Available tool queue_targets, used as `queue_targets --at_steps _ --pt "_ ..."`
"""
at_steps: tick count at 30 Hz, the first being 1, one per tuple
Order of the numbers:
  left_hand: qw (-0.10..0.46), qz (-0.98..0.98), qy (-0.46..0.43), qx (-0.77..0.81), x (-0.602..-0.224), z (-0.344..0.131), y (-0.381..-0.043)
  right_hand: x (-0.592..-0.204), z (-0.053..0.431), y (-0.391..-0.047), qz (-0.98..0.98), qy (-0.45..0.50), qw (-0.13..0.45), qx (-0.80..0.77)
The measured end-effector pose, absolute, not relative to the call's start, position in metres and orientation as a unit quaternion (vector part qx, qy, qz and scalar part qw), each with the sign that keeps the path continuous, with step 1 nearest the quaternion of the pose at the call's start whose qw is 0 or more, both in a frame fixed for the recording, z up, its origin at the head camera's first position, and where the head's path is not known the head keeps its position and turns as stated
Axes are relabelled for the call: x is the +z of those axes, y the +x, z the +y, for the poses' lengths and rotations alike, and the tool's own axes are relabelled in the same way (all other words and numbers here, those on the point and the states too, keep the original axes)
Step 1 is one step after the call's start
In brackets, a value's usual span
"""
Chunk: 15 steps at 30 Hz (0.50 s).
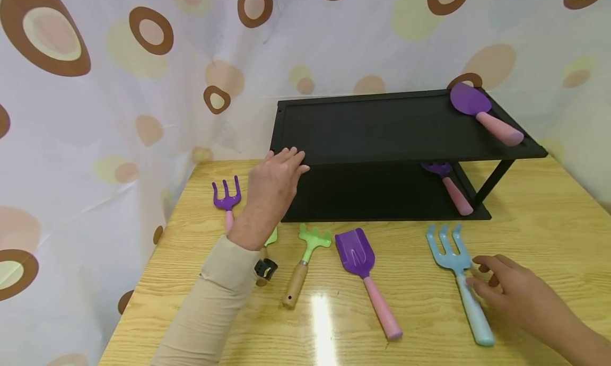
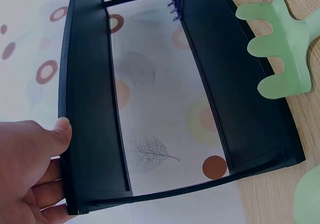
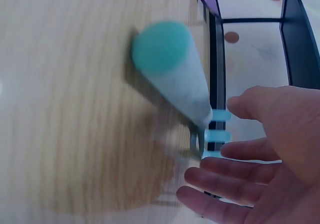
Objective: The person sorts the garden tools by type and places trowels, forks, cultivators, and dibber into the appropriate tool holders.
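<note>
At the right of the counter (image 1: 544, 220), the right hand (image 1: 513, 286) is hovering beside a blue fork (image 1: 471, 307), its grip relaxed and holding nothing; whether a fingertip is touching, I cannot tell. Leftward, a purple shovel (image 1: 355, 252), a green rake (image 1: 313, 240), a green tool (image 1: 272, 237) half hidden by the left arm (image 1: 215, 297) and a purple fork (image 1: 227, 200) are lying too, so five tools seem left. Just beyond, the left hand (image 1: 272, 191) is gripping the left end of the black rack (image 1: 372, 132). On its lower tier, another fork (image 1: 457, 195) is lying near the right strut (image 1: 495, 183); above, a trowel (image 1: 470, 99) is resting by the right edge. With those two placed, the work is apparently still running in its early part. Both tiers are offering bare room leftward; the upper one is probably limiting reach beneath.
</note>
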<state>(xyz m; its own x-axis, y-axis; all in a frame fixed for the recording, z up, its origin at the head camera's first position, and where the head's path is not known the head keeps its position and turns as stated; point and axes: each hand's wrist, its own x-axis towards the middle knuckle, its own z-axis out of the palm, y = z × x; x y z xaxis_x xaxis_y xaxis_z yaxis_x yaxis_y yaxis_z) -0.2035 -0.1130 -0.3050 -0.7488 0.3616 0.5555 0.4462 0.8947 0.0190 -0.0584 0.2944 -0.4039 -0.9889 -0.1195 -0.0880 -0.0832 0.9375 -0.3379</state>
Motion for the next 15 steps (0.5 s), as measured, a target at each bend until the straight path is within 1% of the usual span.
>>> queue_targets --at_steps 5,10,12,15 --pt "0.286 -0.929 -0.220 -0.078 -0.305 -0.113 -0.204 -0.406 0.285 -0.053 0.984 -0.056 0.069 -0.156" --pt "0.280 -0.931 -0.220 -0.081 -0.305 -0.113 -0.204 -0.408 0.278 -0.052 0.981 -0.055 0.105 -0.153" --pt "0.281 -0.930 -0.222 -0.081 -0.306 -0.113 -0.204 -0.409 0.277 -0.051 0.981 -0.061 0.107 -0.152" --pt "0.286 -0.928 -0.223 -0.080 -0.306 -0.114 -0.204 -0.412 0.275 -0.049 0.981 -0.067 0.096 -0.158"
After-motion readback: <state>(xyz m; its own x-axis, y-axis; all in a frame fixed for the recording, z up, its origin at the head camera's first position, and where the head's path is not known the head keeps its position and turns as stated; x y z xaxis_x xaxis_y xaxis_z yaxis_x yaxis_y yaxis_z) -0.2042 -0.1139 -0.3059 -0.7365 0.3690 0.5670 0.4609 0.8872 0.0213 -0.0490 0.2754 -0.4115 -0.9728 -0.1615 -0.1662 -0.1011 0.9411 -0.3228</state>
